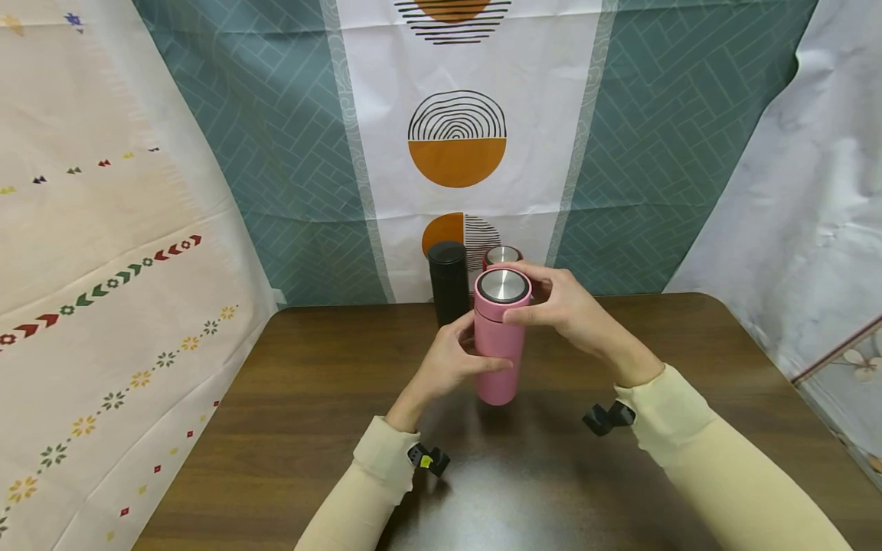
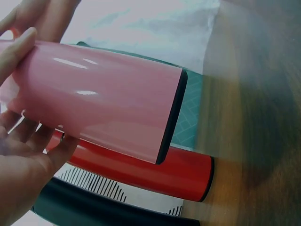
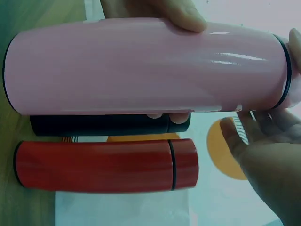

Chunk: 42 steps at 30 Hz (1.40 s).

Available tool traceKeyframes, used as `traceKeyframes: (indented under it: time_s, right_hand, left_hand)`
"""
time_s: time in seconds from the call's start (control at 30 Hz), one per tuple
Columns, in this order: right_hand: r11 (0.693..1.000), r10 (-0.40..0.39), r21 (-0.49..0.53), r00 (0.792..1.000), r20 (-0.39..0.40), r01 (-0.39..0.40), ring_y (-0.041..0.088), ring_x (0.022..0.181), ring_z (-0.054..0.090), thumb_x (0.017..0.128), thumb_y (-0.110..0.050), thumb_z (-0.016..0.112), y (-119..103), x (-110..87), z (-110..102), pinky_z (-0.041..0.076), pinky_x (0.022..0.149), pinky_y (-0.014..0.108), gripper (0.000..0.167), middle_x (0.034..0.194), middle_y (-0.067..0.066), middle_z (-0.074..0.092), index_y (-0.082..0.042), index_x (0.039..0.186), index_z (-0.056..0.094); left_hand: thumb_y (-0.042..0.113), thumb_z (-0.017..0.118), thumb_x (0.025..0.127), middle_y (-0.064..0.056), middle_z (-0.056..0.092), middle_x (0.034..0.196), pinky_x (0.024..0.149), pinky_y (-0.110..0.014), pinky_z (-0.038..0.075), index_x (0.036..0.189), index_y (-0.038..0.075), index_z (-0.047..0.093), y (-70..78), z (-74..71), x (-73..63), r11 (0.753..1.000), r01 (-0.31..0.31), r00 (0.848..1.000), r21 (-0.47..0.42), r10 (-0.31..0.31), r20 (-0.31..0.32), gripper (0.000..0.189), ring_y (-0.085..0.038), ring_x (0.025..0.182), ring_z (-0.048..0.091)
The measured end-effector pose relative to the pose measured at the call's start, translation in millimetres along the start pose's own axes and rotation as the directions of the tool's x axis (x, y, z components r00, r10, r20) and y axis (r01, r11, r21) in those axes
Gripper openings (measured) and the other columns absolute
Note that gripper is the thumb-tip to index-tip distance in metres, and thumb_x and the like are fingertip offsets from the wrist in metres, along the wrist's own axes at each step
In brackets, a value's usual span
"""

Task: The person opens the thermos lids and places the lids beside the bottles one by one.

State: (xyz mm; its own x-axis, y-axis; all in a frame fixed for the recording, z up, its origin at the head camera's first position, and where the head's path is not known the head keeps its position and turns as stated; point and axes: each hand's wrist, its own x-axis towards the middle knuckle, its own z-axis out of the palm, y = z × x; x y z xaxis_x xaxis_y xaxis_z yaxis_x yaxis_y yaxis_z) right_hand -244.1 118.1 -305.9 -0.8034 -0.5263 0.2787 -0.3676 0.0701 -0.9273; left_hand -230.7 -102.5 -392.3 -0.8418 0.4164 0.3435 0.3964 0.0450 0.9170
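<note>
A pink thermos flask with a silver-topped cap is held upright over the table. My left hand grips its body around the middle, thumb across the front. Up at the cap, my right hand holds on with thumb and fingers on its two sides. The dark base rim of the pink flask shows in the left wrist view. Behind it stand a black flask and a red flask, the red one mostly hidden by the pink one in the head view.
The brown wooden table spreads out on both sides of the flasks. A patterned curtain hangs along its back edge, with a light embroidered cloth on the left and a white cloth on the right.
</note>
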Motion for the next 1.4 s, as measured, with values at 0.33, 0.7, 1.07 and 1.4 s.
traceKeyframes:
  time_s: [0.33, 0.7, 1.07, 1.4]
  right_hand:
    - [0.997, -0.031, -0.068, 0.989, -0.144, 0.022, 0.022, 0.127, 0.056, 0.091, -0.021, 0.079, -3, -4.0, 21, 0.049, 0.103, 0.041, 0.068, 0.141, 0.002, 0.060, -0.016, 0.153, 0.052]
    - [0.988, -0.021, -0.155, 0.983, -0.184, -0.008, 0.022, 0.119, 0.061, 0.087, -0.022, 0.085, -6, -3.4, 15, 0.054, 0.095, 0.037, 0.064, 0.130, 0.003, 0.069, -0.014, 0.146, 0.061]
    - [0.998, -0.001, -0.056, 0.999, -0.042, -0.001, 0.029, 0.114, 0.063, 0.086, -0.017, 0.084, -5, -0.7, 2, 0.054, 0.094, 0.036, 0.061, 0.128, 0.007, 0.070, -0.015, 0.143, 0.063]
    - [1.000, -0.016, 0.013, 1.000, -0.022, 0.016, 0.028, 0.129, 0.055, 0.094, -0.020, 0.075, -2, -3.2, 9, 0.051, 0.102, 0.036, 0.067, 0.143, 0.007, 0.058, -0.015, 0.155, 0.049]
  left_hand:
    - [0.010, 0.087, 0.084, -0.006, 0.068, 0.127, 0.092, -0.040, 0.059, 0.145, 0.015, 0.056, -1.3, 3.6, 1.0, 0.997, -0.041, 0.991, 0.066, 0.049, -0.126, 0.068, -0.023, 0.104, 0.070]
    - [0.011, 0.087, 0.084, -0.004, 0.067, 0.131, 0.095, -0.041, 0.058, 0.147, 0.019, 0.055, -0.8, 3.1, 0.6, 0.999, -0.033, 0.995, 0.037, 0.036, -0.088, 0.071, -0.024, 0.108, 0.069]
    - [0.012, 0.086, 0.085, -0.004, 0.067, 0.131, 0.098, -0.042, 0.056, 0.143, 0.018, 0.057, 0.9, 1.1, -0.6, 1.000, -0.017, 1.000, 0.009, 0.017, -0.008, 0.065, -0.025, 0.112, 0.068]
    - [0.012, 0.086, 0.084, -0.005, 0.067, 0.128, 0.095, -0.041, 0.057, 0.142, 0.017, 0.058, 2.1, 1.9, -0.8, 0.999, -0.028, 0.996, 0.020, 0.029, -0.080, 0.065, -0.024, 0.107, 0.069]
